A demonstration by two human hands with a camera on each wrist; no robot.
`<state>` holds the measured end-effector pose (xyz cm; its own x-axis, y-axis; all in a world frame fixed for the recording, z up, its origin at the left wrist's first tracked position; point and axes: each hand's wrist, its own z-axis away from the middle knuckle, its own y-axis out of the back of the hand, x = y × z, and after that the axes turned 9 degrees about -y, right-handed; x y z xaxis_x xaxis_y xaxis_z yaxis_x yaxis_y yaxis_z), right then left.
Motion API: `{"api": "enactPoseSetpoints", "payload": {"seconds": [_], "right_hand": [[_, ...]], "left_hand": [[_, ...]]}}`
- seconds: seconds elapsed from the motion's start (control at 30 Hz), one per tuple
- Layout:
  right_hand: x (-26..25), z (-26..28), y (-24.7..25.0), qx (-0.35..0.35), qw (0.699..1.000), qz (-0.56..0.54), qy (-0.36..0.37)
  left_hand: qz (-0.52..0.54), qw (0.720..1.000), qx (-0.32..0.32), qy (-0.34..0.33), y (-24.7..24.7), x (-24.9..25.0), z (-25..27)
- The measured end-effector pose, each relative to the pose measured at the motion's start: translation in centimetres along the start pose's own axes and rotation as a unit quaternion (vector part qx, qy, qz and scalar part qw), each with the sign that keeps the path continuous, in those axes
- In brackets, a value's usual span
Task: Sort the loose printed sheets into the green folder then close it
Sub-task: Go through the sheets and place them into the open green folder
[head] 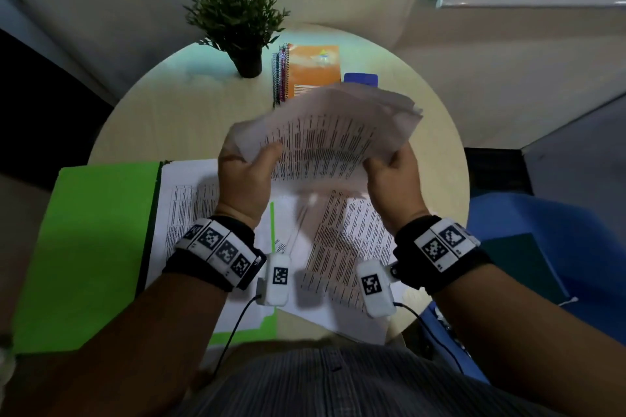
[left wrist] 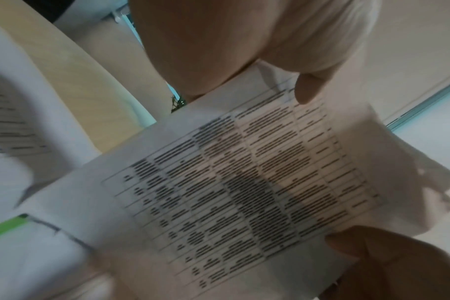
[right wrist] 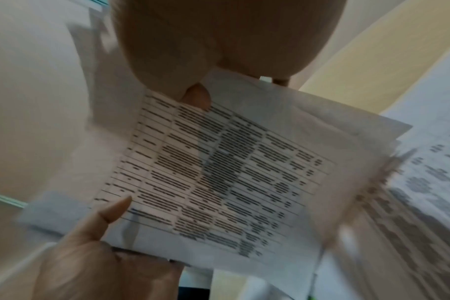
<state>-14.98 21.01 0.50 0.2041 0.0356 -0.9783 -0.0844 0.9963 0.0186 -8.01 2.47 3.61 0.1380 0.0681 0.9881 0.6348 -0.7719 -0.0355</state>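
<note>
A bunch of printed sheets (head: 335, 132) is held up above the table between both hands. My left hand (head: 249, 162) grips their left edge, thumb on the printed face, and my right hand (head: 389, 166) grips the right edge. The wrist views show the same printed table page (left wrist: 244, 182) (right wrist: 219, 172) from below. The green folder (head: 88, 247) lies open at the near left, with printed sheets (head: 189, 210) on its right half. More loose sheets (head: 342, 247) lie skewed beside it under my hands.
On the round wooden table (head: 169, 112), a potted plant (head: 237, 17) stands at the far edge. Spiral notebooks with an orange cover (head: 311, 69) and a blue item (head: 360, 79) lie behind the sheets. A blue object (head: 542, 240) sits off the table's right side.
</note>
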Motion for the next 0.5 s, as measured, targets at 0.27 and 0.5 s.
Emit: {"api": "enactPoseSetpoints", "payload": {"seconds": [0.27, 0.5], "right_hand": [[3.5, -2.2, 2.2, 0.012, 0.951, 0.288, -0.107], [8.2, -5.0, 8.9, -0.037, 0.793, 0.572, -0.207]], "left_hand": [[-0.099, 0.993, 0.052, 0.031, 2.9, 0.0, -3.0], [-0.191, 0.973, -0.021, 0.124, 10.8, -4.3, -2.3]]}}
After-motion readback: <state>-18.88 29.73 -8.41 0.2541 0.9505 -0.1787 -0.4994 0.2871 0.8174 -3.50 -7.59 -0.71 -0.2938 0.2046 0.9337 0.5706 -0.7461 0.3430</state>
